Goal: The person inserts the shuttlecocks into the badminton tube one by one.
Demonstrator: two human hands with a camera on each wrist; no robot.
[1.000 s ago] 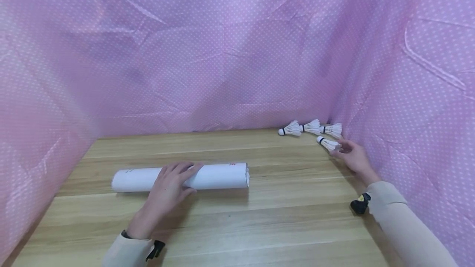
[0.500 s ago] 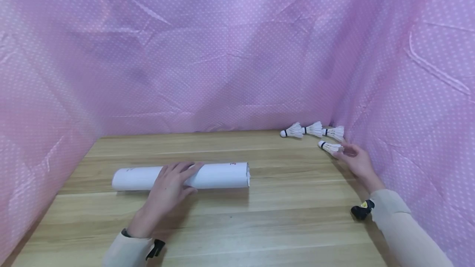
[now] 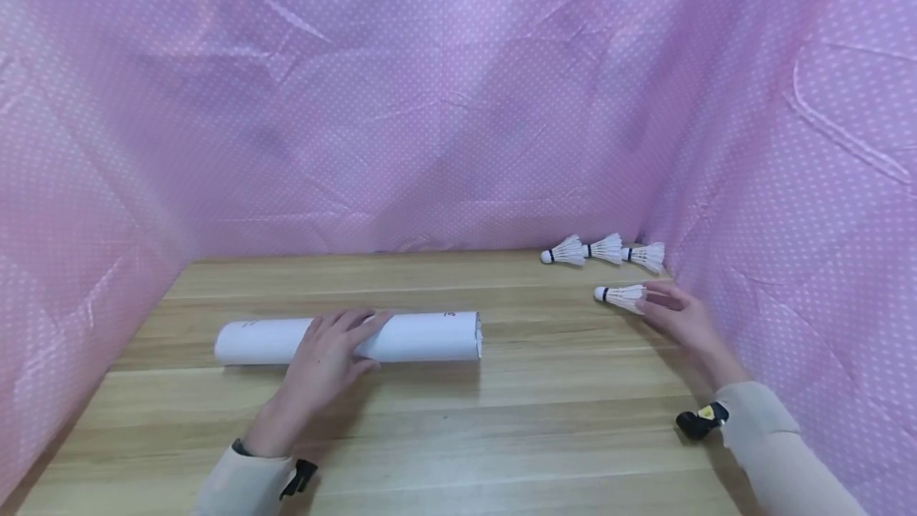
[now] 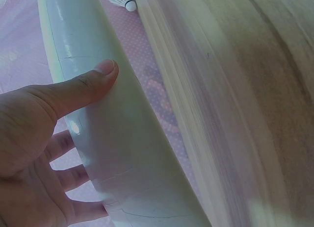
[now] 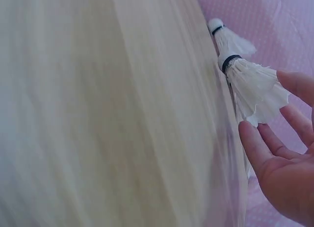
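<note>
A white shuttlecock tube [image 3: 426,338] with small red print lies crosswise on the table. My left hand [image 3: 325,361] grips it near its middle; in the left wrist view the thumb [image 4: 88,89] lies across the tube [image 4: 122,134] and the other fingers go behind it. At the right, my right hand [image 3: 684,321] pinches a white feather shuttlecock [image 3: 618,297] by the skirt, cork pointing left. The right wrist view has the fingers at the feather edge of this shuttlecock [image 5: 252,87], which has a dark band by its cork.
Three more shuttlecocks, left [image 3: 564,251], middle [image 3: 606,249] and right [image 3: 647,256], lie in a row at the table's back right edge, corks to the left. Pink dotted cloth [image 3: 430,142] hangs behind and at both sides of the wooden table [image 3: 501,428].
The right hand has drawn the pinched shuttlecock leftward and a little nearer, away from the row. The left hand and the tube have stayed in place.
</note>
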